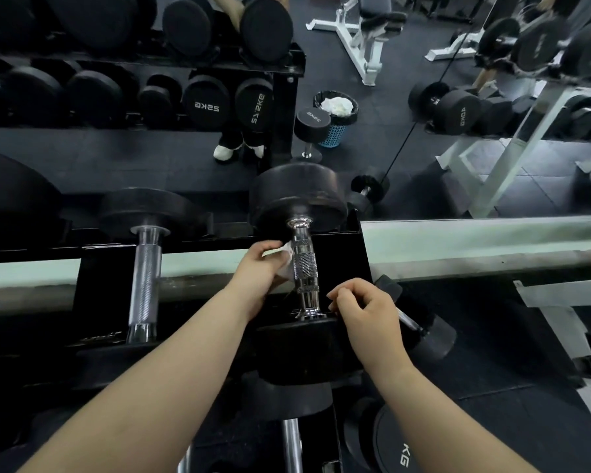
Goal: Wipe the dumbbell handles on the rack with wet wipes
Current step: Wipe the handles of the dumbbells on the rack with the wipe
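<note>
Left hand (258, 264): curled, pinching wet wipe (285, 249) against left side of knurled handle (304, 268), probably to scrub the grip zone.
Right hand (365, 308): fingers curled by the near collar; any hold not discernible, likely there to steady.
Dumbbell (297, 196): lying across rack (335, 247), handle exposed between heads.
Neighbour handle (145, 278): to the left, no hand on it.

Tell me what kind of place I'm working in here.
Most likely a gym's free-weight area: round-headed dumbbells marked in kilograms sit on a black rack, a white bench frame stands on the dark floor, and the left hand presses a wet wipe to a chrome handle.
</note>
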Demonstrator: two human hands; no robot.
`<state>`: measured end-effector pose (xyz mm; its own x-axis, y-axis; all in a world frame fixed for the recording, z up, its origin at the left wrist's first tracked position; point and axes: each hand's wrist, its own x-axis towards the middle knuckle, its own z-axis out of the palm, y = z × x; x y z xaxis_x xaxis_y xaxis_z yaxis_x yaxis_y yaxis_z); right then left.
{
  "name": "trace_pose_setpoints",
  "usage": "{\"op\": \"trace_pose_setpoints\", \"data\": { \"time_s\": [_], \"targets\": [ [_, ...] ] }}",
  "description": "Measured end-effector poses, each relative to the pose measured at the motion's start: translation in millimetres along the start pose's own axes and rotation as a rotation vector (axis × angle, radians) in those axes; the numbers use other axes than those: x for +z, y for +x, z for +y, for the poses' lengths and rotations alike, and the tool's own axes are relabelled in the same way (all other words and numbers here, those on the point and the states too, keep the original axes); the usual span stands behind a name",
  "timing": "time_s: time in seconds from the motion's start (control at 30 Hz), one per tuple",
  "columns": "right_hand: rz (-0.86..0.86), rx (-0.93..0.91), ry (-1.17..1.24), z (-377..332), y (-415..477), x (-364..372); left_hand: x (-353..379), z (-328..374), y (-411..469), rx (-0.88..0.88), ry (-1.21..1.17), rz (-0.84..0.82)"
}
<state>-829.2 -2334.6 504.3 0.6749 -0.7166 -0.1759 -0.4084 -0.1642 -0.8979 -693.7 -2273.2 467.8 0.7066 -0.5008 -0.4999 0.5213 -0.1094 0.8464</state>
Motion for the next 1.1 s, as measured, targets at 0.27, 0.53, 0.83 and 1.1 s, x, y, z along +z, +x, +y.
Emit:
{"op": "trace_pose_setpoints", "data": {
  "time_s": [0.27, 0.53, 0.83, 1.1],
  "targets": [
    [0.015, -0.016, -0.008, 1, 1, 0, -31, -10, -26, -0.042, 0.203, -0.167],
    [-0.026, -0.069, -0.004, 3, 1, 0, -44, 12, -77, 0.187, 0.093, 0.042],
    [0.018, -0.516, -0.011, -2, -45, 4, -35, -25, -164, 0.304, 0.024, 0.316],
    [-0.432, -0.012, 0.185, 21, -124, 6, -34, -64, -206, 0.244, -0.051, 0.26]
  ]
}}
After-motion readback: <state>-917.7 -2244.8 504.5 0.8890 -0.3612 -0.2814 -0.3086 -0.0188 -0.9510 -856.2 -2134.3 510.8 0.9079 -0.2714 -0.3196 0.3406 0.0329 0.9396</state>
